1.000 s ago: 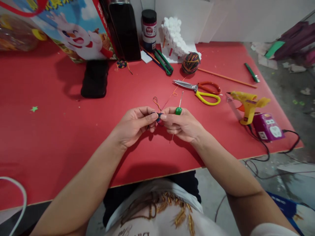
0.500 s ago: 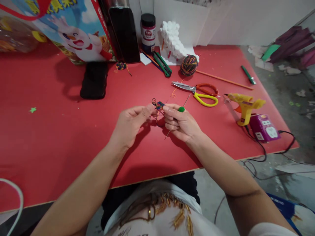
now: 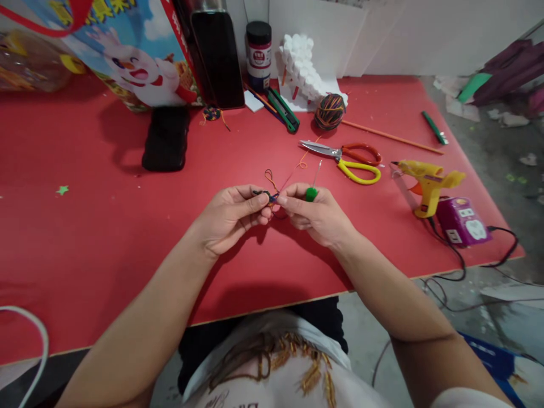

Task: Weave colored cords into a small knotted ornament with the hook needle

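Left hand (image 3: pixel 232 216) and right hand (image 3: pixel 317 214) both pinched closed on the little yarn piece (image 3: pixel 273 198) between them, right also gripping the green-handled hook (image 3: pixel 311 194) | imo pinch lightly, keep the strand (image 3: pixel 302 165) slack so nothing pulls tight | red tabletop (image 3: pixel 106 243), scissors (image 3: pixel 338 153) just beyond | grey floor (image 3: pixel 480 147), kinda littered

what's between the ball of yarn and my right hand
In the head view, the scissors, a yarn strand and the green-handled tool jutting from your right hand.

Bare forearms (image 3: pixel 148 317) angled inward, left hand (image 3: pixel 227 218) near right hand (image 3: pixel 323 218), fingers (image 3: pixel 254 206) of both pinched
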### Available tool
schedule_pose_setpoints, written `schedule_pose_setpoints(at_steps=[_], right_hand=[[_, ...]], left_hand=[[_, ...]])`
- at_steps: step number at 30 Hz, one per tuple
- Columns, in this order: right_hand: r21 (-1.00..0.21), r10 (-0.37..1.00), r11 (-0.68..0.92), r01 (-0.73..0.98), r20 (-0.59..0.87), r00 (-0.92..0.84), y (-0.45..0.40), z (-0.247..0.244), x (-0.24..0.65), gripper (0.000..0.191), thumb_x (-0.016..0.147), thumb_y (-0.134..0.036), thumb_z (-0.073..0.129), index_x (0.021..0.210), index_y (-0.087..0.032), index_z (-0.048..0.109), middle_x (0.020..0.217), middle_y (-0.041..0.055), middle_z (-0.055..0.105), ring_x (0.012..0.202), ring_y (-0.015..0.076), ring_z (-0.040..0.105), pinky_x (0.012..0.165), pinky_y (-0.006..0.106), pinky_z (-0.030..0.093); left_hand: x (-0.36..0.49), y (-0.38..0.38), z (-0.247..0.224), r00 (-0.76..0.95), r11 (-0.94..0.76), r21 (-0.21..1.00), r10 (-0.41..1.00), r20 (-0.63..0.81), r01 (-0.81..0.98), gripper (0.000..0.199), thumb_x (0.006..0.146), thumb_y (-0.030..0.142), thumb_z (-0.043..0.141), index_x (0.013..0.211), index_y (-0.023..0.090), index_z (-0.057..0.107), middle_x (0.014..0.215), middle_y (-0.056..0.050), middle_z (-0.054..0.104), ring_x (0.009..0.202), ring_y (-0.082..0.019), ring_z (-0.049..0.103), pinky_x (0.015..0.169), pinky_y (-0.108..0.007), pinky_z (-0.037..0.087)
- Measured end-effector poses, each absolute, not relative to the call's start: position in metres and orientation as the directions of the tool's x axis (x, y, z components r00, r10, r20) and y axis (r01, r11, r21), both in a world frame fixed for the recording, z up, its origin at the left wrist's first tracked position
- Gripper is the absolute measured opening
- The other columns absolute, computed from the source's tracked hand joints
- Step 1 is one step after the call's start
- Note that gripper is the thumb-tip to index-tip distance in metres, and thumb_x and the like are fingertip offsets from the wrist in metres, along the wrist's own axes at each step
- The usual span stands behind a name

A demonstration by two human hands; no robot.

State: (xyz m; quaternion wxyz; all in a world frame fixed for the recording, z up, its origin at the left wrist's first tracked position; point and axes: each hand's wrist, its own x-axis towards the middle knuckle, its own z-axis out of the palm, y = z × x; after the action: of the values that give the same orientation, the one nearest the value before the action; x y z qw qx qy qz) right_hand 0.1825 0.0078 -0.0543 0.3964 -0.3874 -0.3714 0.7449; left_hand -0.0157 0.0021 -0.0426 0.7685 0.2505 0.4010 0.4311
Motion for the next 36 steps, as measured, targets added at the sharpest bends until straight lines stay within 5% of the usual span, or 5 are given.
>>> schedule_pose_setpoints(at_steps=[14,23,27,32,36], right_hand=[[-0.854,0.886,-0.426,-0.299,-0.327,-0.328,0.004,-0.050,0.178,0.032,0.066,-0.029,0.096,0.066,-0.015,0.067,0.047,-0.0083,0.048,0.041,0.0019,0.027,0.043,0.022,0.013],[-0.987,0.961,-0.133,-0.088,-0.106,-0.257,0.009,-0.051,0.186,0.038,0.081,-0.043,0.090,0.101,-0.016,0.073,0.057,-0.0090,0.056,0.048,0.0051,0.041,0.048,0.022,0.029],[-0.982,0.928,-0.188,-0.038,-0.165,-0.334,0.009,-0.056,0.182,0.035,0.074,-0.036,0.093,0.091,-0.015,0.070,0.061,-0.0051,0.064,0.054,0.0077,0.052,0.051,0.022,0.034],[-0.899,0.901,-0.355,-0.258,-0.256,-0.349,0.010,-0.053,0.184,0.029,0.078,-0.030,0.090,0.088,-0.018,0.067,0.056,-0.0102,0.055,0.042,0.0023,0.030,0.041,0.020,0.019],[-0.741,0.846,-0.503,-0.444,-0.317,-0.429,0.012,-0.050,0.185,0.027,0.083,-0.028,0.087,0.091,-0.020,0.062,0.061,-0.0108,0.057,0.042,0.0000,0.016,0.040,0.017,0.011]], left_hand=[[-0.015,-0.001,-0.039,0.248,0.449,0.786,0.893,-0.376,-0.426,0.025,0.065,0.018,0.098,0.077,0.010,0.078,0.063,-0.004,0.071,0.054,-0.011,0.065,0.055,-0.021,0.056],[-0.012,-0.004,-0.037,0.169,0.257,0.966,0.953,-0.252,-0.007,0.037,0.067,0.017,0.092,0.094,0.016,0.067,0.078,0.000,0.072,0.062,-0.013,0.068,0.056,-0.024,0.055],[-0.007,-0.005,-0.040,0.163,0.116,0.993,0.979,-0.119,0.028,0.034,0.068,0.012,0.087,0.095,0.017,0.066,0.086,0.001,0.070,0.073,-0.010,0.066,0.066,-0.022,0.055],[-0.008,-0.004,-0.044,0.101,-0.003,0.999,0.995,0.008,-0.050,0.037,0.068,0.009,0.088,0.098,0.018,0.069,0.090,0.000,0.071,0.078,-0.010,0.066,0.071,-0.021,0.054],[-0.008,-0.004,-0.047,0.068,0.052,0.988,0.997,-0.042,-0.143,0.028,0.073,0.022,0.093,0.092,0.017,0.072,0.089,-0.002,0.073,0.076,-0.012,0.067,0.067,-0.023,0.055]])
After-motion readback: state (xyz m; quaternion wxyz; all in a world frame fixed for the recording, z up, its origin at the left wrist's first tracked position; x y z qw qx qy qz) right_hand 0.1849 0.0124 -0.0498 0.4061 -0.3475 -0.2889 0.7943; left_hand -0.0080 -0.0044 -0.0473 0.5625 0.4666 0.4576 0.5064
